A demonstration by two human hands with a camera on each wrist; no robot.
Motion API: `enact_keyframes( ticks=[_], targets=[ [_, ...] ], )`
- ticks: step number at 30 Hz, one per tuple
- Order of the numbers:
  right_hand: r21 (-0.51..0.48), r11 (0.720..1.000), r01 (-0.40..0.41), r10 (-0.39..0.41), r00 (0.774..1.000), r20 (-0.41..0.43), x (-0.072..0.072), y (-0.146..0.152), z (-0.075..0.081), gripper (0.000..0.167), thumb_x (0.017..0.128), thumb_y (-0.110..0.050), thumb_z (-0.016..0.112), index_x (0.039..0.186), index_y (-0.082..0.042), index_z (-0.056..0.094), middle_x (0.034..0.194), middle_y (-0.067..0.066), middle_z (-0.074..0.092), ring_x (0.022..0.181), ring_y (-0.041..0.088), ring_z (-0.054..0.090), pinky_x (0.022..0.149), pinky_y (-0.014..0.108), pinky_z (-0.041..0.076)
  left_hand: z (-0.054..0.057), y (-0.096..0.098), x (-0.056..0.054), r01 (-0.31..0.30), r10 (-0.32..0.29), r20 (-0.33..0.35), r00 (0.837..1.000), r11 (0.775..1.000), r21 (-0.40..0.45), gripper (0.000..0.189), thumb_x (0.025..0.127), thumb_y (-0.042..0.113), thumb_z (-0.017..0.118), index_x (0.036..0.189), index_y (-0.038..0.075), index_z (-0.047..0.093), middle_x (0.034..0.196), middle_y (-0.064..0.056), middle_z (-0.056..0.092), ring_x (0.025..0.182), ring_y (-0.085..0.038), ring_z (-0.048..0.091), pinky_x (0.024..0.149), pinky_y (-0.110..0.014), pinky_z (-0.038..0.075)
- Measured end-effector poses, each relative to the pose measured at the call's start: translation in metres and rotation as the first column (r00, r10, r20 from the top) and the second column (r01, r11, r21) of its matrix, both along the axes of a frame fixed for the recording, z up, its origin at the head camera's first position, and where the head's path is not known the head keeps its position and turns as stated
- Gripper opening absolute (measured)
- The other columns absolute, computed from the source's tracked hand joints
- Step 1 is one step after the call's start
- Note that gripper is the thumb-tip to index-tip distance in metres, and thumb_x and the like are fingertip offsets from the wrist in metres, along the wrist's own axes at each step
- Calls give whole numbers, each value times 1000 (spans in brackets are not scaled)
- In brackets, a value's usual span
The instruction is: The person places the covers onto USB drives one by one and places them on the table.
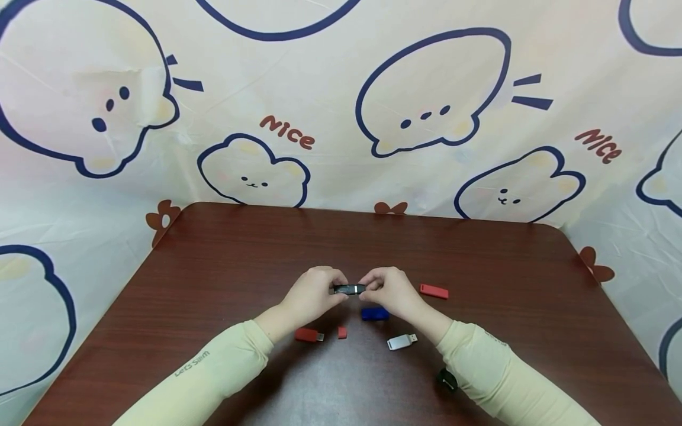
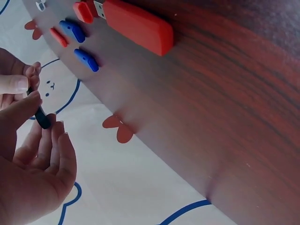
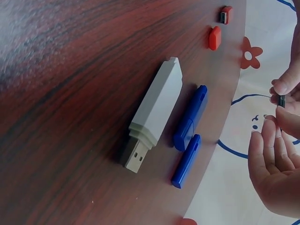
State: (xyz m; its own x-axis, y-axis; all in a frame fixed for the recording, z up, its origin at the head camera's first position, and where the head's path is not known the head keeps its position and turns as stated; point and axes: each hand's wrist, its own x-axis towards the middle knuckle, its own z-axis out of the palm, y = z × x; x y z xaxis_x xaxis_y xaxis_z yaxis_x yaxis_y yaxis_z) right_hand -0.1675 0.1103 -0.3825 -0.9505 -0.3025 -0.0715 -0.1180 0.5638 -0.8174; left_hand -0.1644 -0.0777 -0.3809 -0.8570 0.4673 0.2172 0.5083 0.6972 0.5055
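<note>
Above the middle of the table, both hands hold a black USB flash drive (image 1: 347,289) with a light band near its right end. My left hand (image 1: 314,291) pinches its left end between thumb and fingers, and my right hand (image 1: 393,290) pinches the right end. In the right wrist view, fingers cover most of the black drive (image 3: 281,101). A blue flash drive (image 1: 375,314) lies beside the right hand; the right wrist view shows a second blue piece (image 3: 186,161) next to it. Nearer my body is a white flash drive (image 1: 402,341), its metal plug exposed.
Below the left hand lie a red flash drive (image 1: 307,335), plug bare, and a small red cap (image 1: 342,332). Another red stick-shaped piece (image 1: 434,291) is right of the right hand. Under the right sleeve shows a small black object (image 1: 446,380). A patterned curtain (image 1: 341,171) borders the brown table (image 1: 277,242).
</note>
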Motion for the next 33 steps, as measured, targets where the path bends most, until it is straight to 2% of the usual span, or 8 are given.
enact_keyframes(
  ticks=[5,17,33],
  targets=[
    [0,1000,-13,13,1000,-10,0,0,0,11,77,-6,72,88,-4,70,73,5,70,64,7,58,59,24,47,1,0,1,-20,20,-6,1000,1000,-3,11,75,13,77,82,11,69,78,1,65,71,-14,56,62,-23,45],
    [1,1000,-6,6,1000,-7,1,0,-1,11,77,-5,73,87,-4,70,73,5,69,64,7,58,59,23,47,0,0,1,-12,11,-42,999,1000,-11,11,75,14,77,82,12,70,77,3,65,69,-11,54,61,-21,43],
    [6,1000,-5,5,1000,2,-1,0,-1,11,77,-4,73,87,-3,71,73,6,69,66,7,59,61,22,47,-1,1,1,-11,10,-15,1000,1000,-11,10,76,13,77,83,13,70,78,3,65,69,-10,52,61,-21,42]
  ],
)
